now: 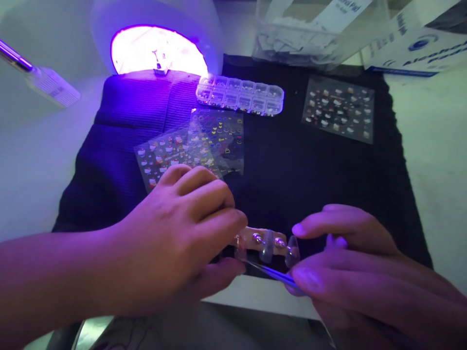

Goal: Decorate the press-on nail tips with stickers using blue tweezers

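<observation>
My left hand (186, 228) is closed around the left end of a small nail display stand (283, 240), its thumb below and fingers curled above. Several clear false nails stand on it: a middle nail (267, 248), a right nail (292, 253), and a left nail (240, 247) with reddish marks beside my left fingertips. Between the nails sit shiny metal balls. In my right hand (350, 267) is a pair of slim tweezers (277, 275), pinched low, their tips by the lower edge of the left nail. Whether the tips grip anything, I cannot make out.
A glowing nail lamp (215, 29) stands at the back left, with a brush-like tool (54, 87) beside it. On the dark towel (328, 170) lie a compartment box (240, 95) and sticker sheets (337, 109). Behind are a clear bin (292, 43) and an alcohol prep box (412, 41).
</observation>
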Tool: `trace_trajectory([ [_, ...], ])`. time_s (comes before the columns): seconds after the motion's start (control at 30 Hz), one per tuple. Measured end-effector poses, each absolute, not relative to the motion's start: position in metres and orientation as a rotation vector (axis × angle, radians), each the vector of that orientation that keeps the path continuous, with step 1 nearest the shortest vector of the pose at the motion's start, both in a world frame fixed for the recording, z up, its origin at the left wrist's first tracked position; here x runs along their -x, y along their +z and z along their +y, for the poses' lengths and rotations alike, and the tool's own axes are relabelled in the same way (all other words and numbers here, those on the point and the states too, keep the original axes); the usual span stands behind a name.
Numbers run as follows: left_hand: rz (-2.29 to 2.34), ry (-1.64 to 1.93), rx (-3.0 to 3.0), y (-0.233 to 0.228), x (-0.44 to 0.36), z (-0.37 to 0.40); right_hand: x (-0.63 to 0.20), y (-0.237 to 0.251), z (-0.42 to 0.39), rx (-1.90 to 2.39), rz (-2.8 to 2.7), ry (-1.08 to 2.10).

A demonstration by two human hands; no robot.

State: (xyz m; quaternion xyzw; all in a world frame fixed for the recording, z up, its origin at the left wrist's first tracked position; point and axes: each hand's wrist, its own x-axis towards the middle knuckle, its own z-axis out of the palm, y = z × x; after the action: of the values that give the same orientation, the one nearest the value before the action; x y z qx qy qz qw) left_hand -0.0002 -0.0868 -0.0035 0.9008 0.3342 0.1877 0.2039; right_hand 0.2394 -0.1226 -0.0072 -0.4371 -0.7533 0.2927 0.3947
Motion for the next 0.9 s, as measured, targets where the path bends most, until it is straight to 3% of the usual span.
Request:
trace_trajectory([
  [0.13,0.932,0.519,-2.507,-0.002,0.001,-0.088,-0.244,-0.007,-0.117,1.015,-2.139,0.637],
  [0.9,0.812,0.552,-2.552,0.008,0.006,-0.086,-0.243,-0.003,-0.114,0.968,-2.104,0.652],
])
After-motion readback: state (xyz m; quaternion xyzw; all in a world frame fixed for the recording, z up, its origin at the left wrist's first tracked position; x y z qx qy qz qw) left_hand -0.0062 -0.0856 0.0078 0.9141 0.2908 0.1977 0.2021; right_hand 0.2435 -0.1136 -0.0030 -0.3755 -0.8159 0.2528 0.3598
